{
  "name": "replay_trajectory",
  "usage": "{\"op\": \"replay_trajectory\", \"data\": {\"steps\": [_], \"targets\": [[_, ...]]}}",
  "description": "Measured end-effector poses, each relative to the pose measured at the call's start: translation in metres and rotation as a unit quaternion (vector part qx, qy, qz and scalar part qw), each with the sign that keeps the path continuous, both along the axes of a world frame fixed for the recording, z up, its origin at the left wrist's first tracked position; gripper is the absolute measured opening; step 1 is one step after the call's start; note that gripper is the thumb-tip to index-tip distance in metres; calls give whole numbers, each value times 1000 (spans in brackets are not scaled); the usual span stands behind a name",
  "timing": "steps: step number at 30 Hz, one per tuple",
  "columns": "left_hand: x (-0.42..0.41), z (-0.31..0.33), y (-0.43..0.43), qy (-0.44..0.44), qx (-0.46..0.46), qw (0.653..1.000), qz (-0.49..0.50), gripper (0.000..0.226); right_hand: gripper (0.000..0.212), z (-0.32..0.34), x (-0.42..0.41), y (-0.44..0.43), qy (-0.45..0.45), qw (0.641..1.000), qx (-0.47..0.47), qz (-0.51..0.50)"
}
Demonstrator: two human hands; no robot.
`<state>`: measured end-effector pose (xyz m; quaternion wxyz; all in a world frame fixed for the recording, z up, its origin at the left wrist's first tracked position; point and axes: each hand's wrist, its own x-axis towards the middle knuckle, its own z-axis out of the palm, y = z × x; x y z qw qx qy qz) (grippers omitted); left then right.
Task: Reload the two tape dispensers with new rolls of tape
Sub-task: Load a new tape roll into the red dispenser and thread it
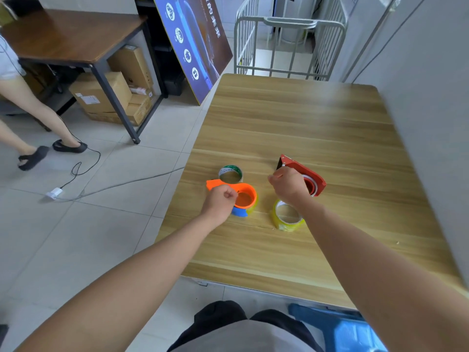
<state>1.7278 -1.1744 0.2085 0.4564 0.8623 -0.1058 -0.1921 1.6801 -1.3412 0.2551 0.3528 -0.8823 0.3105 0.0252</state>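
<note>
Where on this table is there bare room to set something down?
The far half of the table, beyond the red dispenser and green roll, is bare; so is the near strip before the yellow roll. Crowded: around the orange dispenser.

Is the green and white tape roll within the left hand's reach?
Likely yes: the green and white tape roll lies uncovered just beyond the orange plastic dispenser by the left hand.

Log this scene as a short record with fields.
surface: light wooden table
dispensers: orange plastic tape dispenser, red plastic tape dispenser
loose rolls: green-and-white printed tape roll; yellowish clear tape roll
left hand: curled, at orange dispenser, grip unclear
right hand: curled, over red dispenser, grip unclear
</note>
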Motion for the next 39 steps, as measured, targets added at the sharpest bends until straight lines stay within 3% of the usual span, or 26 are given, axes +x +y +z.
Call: {"op": "replay_trajectory", "data": {"steps": [9, 20, 26, 29, 35, 39], "targets": [[-31, -14, -92, -28, 80, 978, -189, 18, 31, -1, -46, -55, 12, 998, -8, -63], [-45, -38, -146, -8, 97, 976, -196, 25, 31, -21, -75, -94, 69, 995, -14, -73], [-32, -32, -182, -53, 96, 968, -224, 26, 31, -23, -72, -111, 64, 995, 6, -72], [-26, -33, -201, -76, 120, 954, -264, 27, 30, -28, -71, -122, 41, 991, 48, -121], [-11, -51, -227, -80, 263, 916, -293, 23, 34, -32, -71, -138, -9, 973, 136, -186], [-13, -56, -238, -126, 276, 915, -265, 24, 40, -33, -70, -145, -30, 962, 178, -205]]}}
